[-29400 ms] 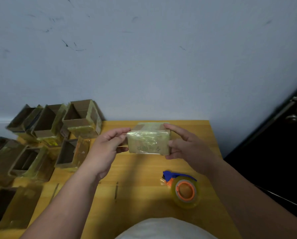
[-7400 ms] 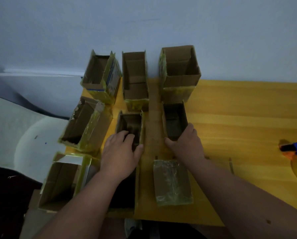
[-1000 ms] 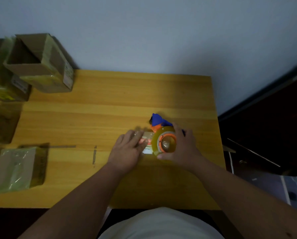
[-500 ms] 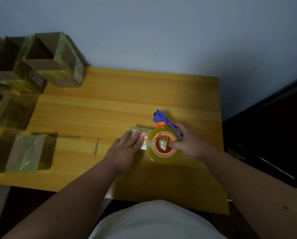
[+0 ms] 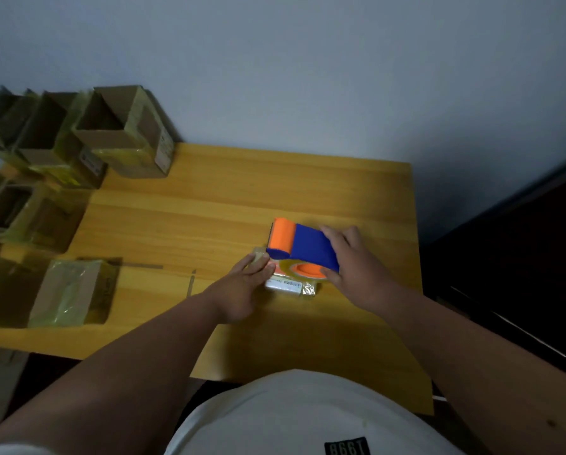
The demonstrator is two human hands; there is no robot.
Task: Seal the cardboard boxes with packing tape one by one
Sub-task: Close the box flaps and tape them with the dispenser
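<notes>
Since half a second ago the dispenser [image 5: 303, 247] has tipped from standing on edge, roll face toward the camera, to lying over the small box [image 5: 290, 285], its blue and orange back now uppermost. The right hand [image 5: 357, 267] grasps the dispenser, fingers curled over its blue body and thumb underneath by the roll. The left hand [image 5: 242, 287] lies on the box's left end with fingers nearly straight, pressing it down on the table [image 5: 242, 198]; it grips nothing.

The box sits near the middle of the table, between the hands and mostly hidden under the dispenser. Its near side looks glossy with a white label, so some tape may already be on it, but I cannot tell how much. I judge a strip is being laid on its top right now.

As for progress: one box [image 5: 74, 292] at the left, closed and shiny with tape, looks finished. Behind it a cluster of open boxes [image 5: 120, 133] stands along the left edge, tops unsealed though their sides carry yellowish tape. So by my count one is done, one is in hand, and at least five remain.
</notes>
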